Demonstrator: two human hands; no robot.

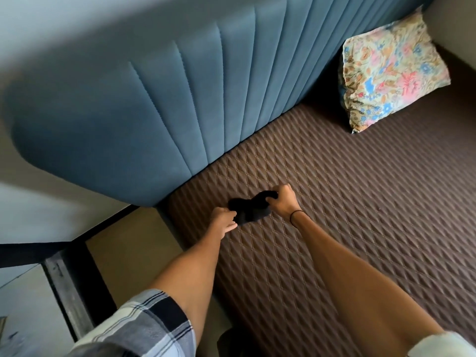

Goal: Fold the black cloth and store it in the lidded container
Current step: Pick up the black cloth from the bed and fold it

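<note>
1. While both arms reach over the bed [360, 202], the black cloth [248, 208] lies bunched on the brown quilted cover near its headboard-side corner.
2. Left hand [223, 219] fingers pinch the cloth's near end.
3. Right hand [282, 199] fingers are clenched on its far end.
4. A flowered pillow [391, 73] leans against the blue headboard [154, 112], well apart from the cloth.

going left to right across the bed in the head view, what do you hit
left hand → small crumpled black cloth → right hand → floral-print pillow propped against the blue padded headboard
</note>
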